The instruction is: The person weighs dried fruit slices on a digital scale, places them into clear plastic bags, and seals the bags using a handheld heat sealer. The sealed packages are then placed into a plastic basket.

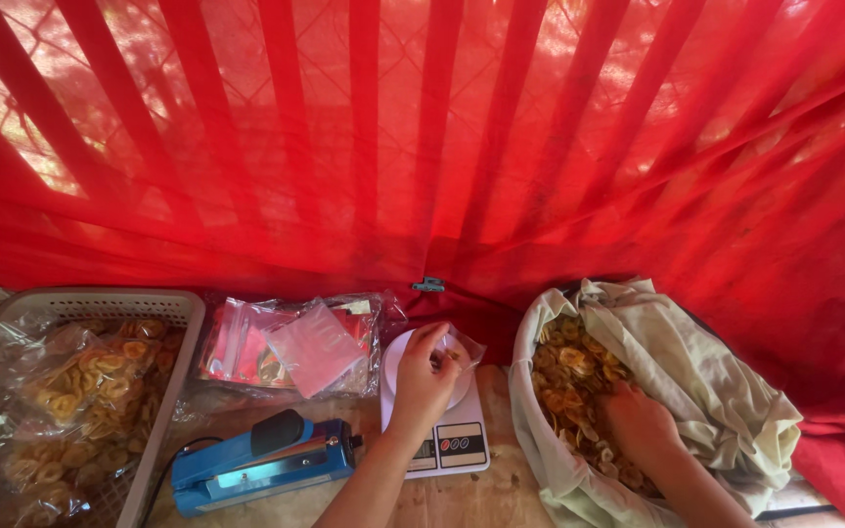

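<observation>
Your left hand point(425, 376) rests over the platform of the white kitchen scale point(432, 411), fingers narrowed around the mouth of a small clear bag point(457, 350) that sits on it. Your right hand point(641, 420) is right of the scale, buried in the dried chips point(567, 376) inside the cloth-lined sack point(696, 391); whether it has closed on any, you cannot tell from here.

If you keep pressing on the bag, the reading will likely come out heavy. A slack grip could let the mouth fold, and chips carried across from the sack may scatter onto the wooden tabletop point(501, 494).

Left of the scale lies the blue heat sealer point(261, 460), its cord trailing where a sleeve might catch it. Behind the sealer sits a stack of empty clear pouches point(295, 342), and farther left a grey plastic basket point(163, 411) holds filled chip bags point(80, 386). Behind the scale a red mesh curtain point(422, 147) shuts off the room, sunlight glowing through.
</observation>
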